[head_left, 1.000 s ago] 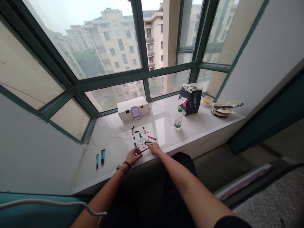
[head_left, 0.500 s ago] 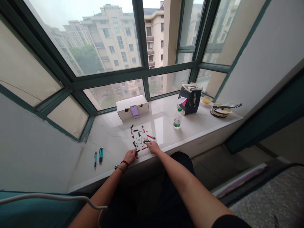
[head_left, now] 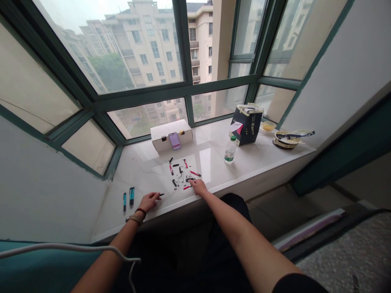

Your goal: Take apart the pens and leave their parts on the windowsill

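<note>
My left hand [head_left: 149,201] is closed on a small black pen part [head_left: 161,194], out of which a thin pale rod like a refill [head_left: 169,192] points right. My right hand [head_left: 198,186] is closed on a red pen barrel [head_left: 187,187] low over the sill. Just beyond both hands lie scattered pen parts: red barrels [head_left: 171,169], black pieces [head_left: 176,165] and several thin refills and springs too small to tell apart. Several teal pens [head_left: 131,196] lie to the left of my left hand.
A white box [head_left: 157,142] with a purple, blurred card-like item [head_left: 175,141] leaning on it stands by the window. Rightward are a water bottle [head_left: 229,151], a dark paper bag [head_left: 249,126] and a food bowl [head_left: 284,140]. The sill's front edge [head_left: 244,179] runs close to my hands.
My left hand has moved left, away from my right hand, drawing the black part and thin rod out of the red barrel. My right hand has stayed nearly in place.
</note>
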A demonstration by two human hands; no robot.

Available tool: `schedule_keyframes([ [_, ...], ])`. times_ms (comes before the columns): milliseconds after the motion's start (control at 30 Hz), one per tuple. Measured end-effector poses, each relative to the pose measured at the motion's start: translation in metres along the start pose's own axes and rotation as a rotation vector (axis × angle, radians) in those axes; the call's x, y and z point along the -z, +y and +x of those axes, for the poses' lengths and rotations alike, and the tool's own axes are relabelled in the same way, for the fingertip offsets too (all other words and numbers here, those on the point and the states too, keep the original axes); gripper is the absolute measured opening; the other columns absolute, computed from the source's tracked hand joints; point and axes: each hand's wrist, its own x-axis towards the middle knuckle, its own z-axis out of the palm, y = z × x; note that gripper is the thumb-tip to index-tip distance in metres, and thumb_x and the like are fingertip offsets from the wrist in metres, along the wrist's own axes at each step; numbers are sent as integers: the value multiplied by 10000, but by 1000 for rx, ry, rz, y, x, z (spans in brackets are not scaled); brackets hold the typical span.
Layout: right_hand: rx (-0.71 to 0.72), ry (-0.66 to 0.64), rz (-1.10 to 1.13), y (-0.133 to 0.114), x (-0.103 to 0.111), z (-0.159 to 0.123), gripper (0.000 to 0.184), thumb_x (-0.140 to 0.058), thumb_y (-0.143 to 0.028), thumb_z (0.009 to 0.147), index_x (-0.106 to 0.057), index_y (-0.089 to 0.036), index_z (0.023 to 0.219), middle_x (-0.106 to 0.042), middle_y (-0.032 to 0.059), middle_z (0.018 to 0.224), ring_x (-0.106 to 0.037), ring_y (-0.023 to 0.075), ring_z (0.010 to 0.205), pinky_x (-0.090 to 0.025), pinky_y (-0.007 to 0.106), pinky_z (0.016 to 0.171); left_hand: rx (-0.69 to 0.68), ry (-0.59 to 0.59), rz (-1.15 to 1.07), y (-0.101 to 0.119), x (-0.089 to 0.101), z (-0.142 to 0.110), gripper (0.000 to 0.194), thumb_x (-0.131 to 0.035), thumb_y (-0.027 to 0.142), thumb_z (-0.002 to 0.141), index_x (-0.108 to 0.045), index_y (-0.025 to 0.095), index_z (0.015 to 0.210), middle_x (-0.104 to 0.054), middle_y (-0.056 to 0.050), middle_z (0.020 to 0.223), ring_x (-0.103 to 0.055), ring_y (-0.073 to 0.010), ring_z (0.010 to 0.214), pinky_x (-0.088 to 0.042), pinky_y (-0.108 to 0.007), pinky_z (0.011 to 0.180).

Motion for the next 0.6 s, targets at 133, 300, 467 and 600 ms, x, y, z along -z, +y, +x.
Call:
schedule_keyframes([
  [133,7,12,-7,-1,0,-2,522,-435,-522,953,-602,-188,588,-478,-24,404,-565,135,433,-381,211,528,44,31,-69,-3,5,-1,660,-689,702,572,-680,142,922,-765,-141,951,-538,-104,505,-396,-223,444],
  [300,16,17,-14,-2,0,-4,519,-433,-512,959,-606,-185,595,-496,-22,423,-562,130,424,-385,214,535,57,61,-125,8,-6,0,654,-709,685,568,-656,157,951,-768,-150,995,-586,-109,532,-430,-226,468],
  [467,14,22,-12,-3,1,-5,519,-431,-517,958,-586,-187,588,-487,-23,416,-568,131,430,-393,213,550,22,161,-93,32,-14,9,583,-638,676,663,-622,155,922,-771,-149,969,-602,-111,523,-459,-243,493],
  [600,14,20,-8,-2,0,-4,525,-425,-535,955,-582,-188,595,-482,-27,421,-553,124,412,-388,206,530,-56,230,4,60,-12,25,506,-616,624,722,-635,157,914,-779,-124,901,-619,-138,529,-473,-271,519],
])
